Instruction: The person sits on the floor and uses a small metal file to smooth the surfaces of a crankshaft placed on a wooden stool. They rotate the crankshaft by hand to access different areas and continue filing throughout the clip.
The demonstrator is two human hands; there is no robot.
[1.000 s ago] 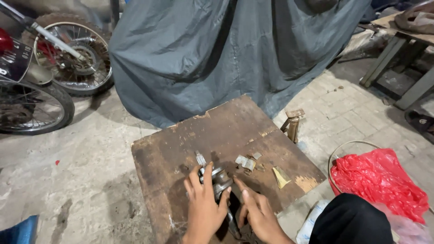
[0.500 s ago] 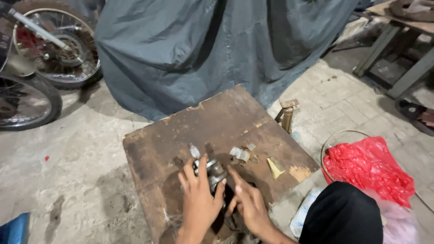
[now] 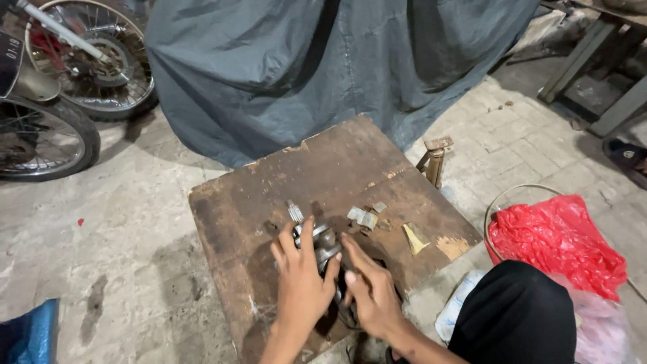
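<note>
Both hands close on a greasy metal assembly [image 3: 322, 246] lying on the worn wooden board [image 3: 337, 168], which serves as a low bench. The left hand [image 3: 301, 286] clamps it from 7 o'clock; the right hand [image 3: 373, 296] braces at 4 o'clock, fingers partly curled. Small metal pieces [image 3: 364, 217] lie at 1 o'clock, near the assembly.

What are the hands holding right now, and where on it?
Both hands grip one grey metal part on the board. Left hand wraps its left side and top; right hand its right side. Its lower end is hidden.
</note>
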